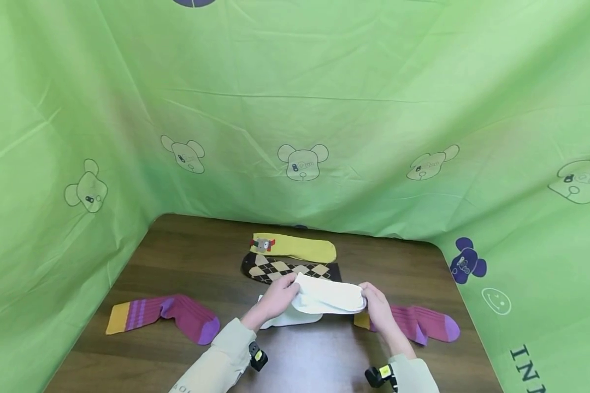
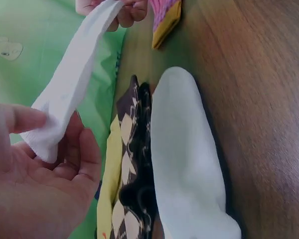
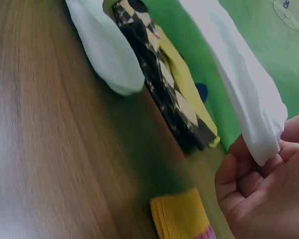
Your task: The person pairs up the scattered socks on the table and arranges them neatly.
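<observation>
A white sock [image 1: 328,295] is stretched level between both hands, above the table. My left hand [image 1: 278,296] pinches one end, thumb on top and fingers beneath, as the left wrist view shows. The opposite end is pinched by my right hand [image 1: 377,307]. Under the held sock lies a second white sock [image 2: 185,149], flat on the wood and partly covered in the head view. Just behind it are an argyle sock [image 3: 175,94] in black and beige and a yellow sock [image 1: 300,247] with an animal face near one end.
On the brown table [image 1: 142,365], a purple striped sock [image 1: 177,315] with a yellow cuff lies at the left. Its look-alike, another purple sock [image 1: 425,323], lies at the right, partly behind my right hand. A green cloth [image 1: 295,120] with bear drawings encloses the back and sides.
</observation>
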`<state>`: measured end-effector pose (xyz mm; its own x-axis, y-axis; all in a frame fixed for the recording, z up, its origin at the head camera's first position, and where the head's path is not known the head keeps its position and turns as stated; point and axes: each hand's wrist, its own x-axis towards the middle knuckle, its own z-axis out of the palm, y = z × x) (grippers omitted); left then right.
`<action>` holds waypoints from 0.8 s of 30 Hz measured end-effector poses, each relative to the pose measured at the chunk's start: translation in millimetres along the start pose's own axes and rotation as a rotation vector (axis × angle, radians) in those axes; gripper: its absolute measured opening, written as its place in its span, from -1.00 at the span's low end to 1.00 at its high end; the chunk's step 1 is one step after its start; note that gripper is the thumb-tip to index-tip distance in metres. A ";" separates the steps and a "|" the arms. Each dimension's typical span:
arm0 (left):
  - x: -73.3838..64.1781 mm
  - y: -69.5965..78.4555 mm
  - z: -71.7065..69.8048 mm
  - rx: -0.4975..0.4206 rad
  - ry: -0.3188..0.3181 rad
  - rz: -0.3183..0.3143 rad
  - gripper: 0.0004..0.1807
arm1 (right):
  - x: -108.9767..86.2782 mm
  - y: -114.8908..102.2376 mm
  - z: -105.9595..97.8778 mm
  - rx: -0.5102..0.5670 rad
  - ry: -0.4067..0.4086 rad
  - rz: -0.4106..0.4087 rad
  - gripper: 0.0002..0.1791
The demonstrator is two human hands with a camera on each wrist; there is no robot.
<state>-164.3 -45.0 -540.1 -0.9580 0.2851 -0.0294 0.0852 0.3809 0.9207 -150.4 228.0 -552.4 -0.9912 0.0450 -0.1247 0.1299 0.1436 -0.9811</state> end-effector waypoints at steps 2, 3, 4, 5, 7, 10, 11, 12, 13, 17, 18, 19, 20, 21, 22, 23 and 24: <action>-2.8 -1.7 -2.3 -0.011 0.008 -0.011 -0.82 | 0.1 -0.8 5.3 0.002 -0.003 -0.006 -0.77; -4.5 -2.5 -3.4 -0.019 0.011 -0.012 -0.80 | 0.0 -1.3 8.1 -0.003 -0.005 -0.011 -0.77; -6.4 -3.0 -4.8 -0.025 0.012 -0.015 -0.78 | -0.1 -1.6 10.9 -0.005 -0.013 -0.013 -0.77; -8.4 -3.6 -6.0 -0.024 0.016 -0.014 -0.75 | -0.4 -1.8 13.6 -0.016 -0.025 -0.023 -0.76; -11.8 -5.2 -8.7 -0.025 0.020 -0.002 -0.65 | -0.3 -2.2 19.4 -0.014 -0.053 -0.032 -0.75; -15.3 -8.2 -13.7 -0.031 0.034 0.008 -0.56 | -0.3 -2.4 26.9 -0.016 -0.074 -0.040 -0.76; -16.2 -9.8 -15.4 -0.030 0.046 0.014 -0.54 | -0.6 -2.1 29.0 -0.013 -0.078 -0.043 -0.77; -17.1 -11.3 -17.2 -0.025 0.063 0.020 -0.55 | -0.7 -2.1 31.1 0.000 -0.079 -0.037 -0.78; -17.8 -13.0 -19.3 -0.023 0.081 0.027 -0.58 | -0.6 -1.2 32.4 0.004 -0.079 -0.040 -0.79; -23.4 -19.9 -24.5 0.032 0.169 0.023 -0.70 | -0.9 0.8 36.3 -0.005 -0.093 -0.056 -0.79; -25.1 -21.5 -25.4 0.046 0.186 0.022 -0.75 | -0.6 1.5 37.2 -0.013 -0.097 -0.060 -0.79; -26.8 -23.2 -26.3 0.062 0.202 0.022 -0.78 | -0.2 2.4 38.2 -0.026 -0.101 -0.065 -0.79; -28.6 -24.6 -27.0 0.075 0.213 0.018 -0.80 | -0.4 2.2 39.5 -0.034 -0.105 -0.065 -0.79; -30.3 -26.2 -27.9 0.083 0.221 0.018 -0.81 | -0.5 2.8 40.8 -0.042 -0.106 -0.067 -0.79; -31.8 -27.8 -29.0 0.093 0.225 0.017 -0.83 | -0.4 3.6 42.1 -0.051 -0.104 -0.068 -0.79; -33.3 -29.2 -30.3 0.100 0.231 0.016 -0.83 | -0.7 3.7 43.7 -0.056 -0.103 -0.066 -0.80; -34.7 -30.7 -31.7 0.112 0.235 0.014 -0.83 | -0.8 4.3 45.4 -0.057 -0.099 -0.063 -0.81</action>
<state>-142.4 -94.5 -555.0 -0.9927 0.0841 0.0866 0.1164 0.4769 0.8712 -150.2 183.6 -563.2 -0.9947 -0.0637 -0.0802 0.0661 0.1991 -0.9778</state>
